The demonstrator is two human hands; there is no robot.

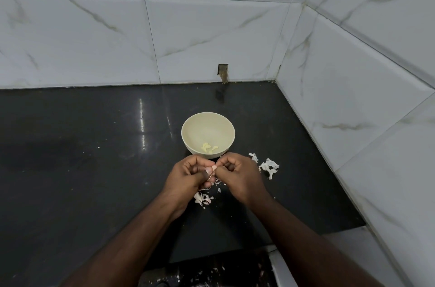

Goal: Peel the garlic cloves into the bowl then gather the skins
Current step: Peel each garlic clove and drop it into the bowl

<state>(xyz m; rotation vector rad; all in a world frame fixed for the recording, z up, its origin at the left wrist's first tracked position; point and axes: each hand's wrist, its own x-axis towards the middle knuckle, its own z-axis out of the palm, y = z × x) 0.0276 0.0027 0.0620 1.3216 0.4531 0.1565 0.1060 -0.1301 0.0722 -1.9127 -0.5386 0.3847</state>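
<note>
Garlic clove (213, 167) pinched between both hands' fingertips (curled).

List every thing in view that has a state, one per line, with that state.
bowl: upright on the counter, a few peeled cloves inside.
peeled cloves: skinless, lying in the bowl's bottom.
garlic clove: partly skinned, pinched between both hands.
left hand: curled, pinching the clove.
right hand: curled, pinching the clove's skin.
skins: loose, scattered on the counter, not gathered.

Bowl (208, 134) holding cloves (209, 148) sits on counter (94, 169); skins (268, 166) right of it.
</note>
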